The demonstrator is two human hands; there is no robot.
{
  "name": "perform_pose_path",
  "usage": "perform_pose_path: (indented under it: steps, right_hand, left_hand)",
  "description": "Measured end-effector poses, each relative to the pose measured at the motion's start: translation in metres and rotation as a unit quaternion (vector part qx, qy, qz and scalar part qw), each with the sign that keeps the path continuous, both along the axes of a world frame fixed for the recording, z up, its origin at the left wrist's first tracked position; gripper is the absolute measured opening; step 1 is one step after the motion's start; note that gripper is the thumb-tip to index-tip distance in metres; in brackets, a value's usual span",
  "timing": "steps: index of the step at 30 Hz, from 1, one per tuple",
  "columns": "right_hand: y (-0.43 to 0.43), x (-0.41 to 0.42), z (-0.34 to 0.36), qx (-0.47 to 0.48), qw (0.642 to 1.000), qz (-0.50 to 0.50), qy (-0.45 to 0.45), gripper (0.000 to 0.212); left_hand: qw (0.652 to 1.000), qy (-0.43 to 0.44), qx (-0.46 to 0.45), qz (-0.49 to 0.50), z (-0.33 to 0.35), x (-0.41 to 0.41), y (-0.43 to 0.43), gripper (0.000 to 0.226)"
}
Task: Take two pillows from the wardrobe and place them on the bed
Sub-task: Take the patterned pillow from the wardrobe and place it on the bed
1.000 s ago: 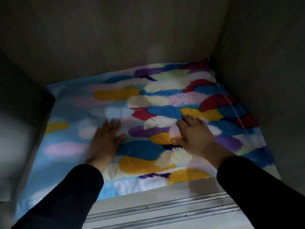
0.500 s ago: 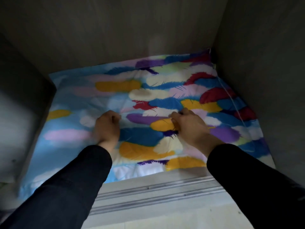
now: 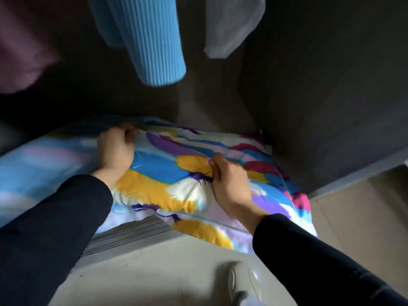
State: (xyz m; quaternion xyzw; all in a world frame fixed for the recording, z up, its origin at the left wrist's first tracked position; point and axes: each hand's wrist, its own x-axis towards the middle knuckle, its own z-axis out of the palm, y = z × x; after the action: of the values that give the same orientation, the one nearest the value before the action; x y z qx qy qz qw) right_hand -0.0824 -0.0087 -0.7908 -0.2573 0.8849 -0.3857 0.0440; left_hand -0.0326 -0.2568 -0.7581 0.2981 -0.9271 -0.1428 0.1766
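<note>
A pillow in a bright feather-print cover of blue, yellow, purple, red and white lies on the wardrobe floor. Its front right corner hangs out over the wardrobe's sliding-door track. My left hand is clenched on a fold of the cover at the pillow's far left part. My right hand pinches the fabric near the middle. The left end of the pillow is blurred, so I cannot tell whether a second pillow lies under it.
Hanging clothes dangle above: a blue ribbed sleeve, a white garment and a purple one. The wardrobe's dark side wall stands at the right. A pale tiled floor and a white shoe are below.
Both hands went from flat on the pillow to clenched on its cover. The pillow has lifted and slid forward, its right corner now over the track. The view has tipped up to show hanging clothes.
</note>
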Motion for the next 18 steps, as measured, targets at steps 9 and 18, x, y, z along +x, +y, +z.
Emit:
perform_pose_path:
  steps: [9,18]
  right_hand:
    - [0.076,0.092,0.14,0.018,0.995,-0.069,-0.065,0.02]
    - [0.19,0.179,0.292,0.082,0.986,-0.056,-0.134,0.021]
  left_hand:
    - [0.993,-0.01,0.084,-0.08,0.138,0.072,0.069,0.011]
    - [0.973,-0.052,0.193,-0.118,0.241,0.165,0.168,0.009]
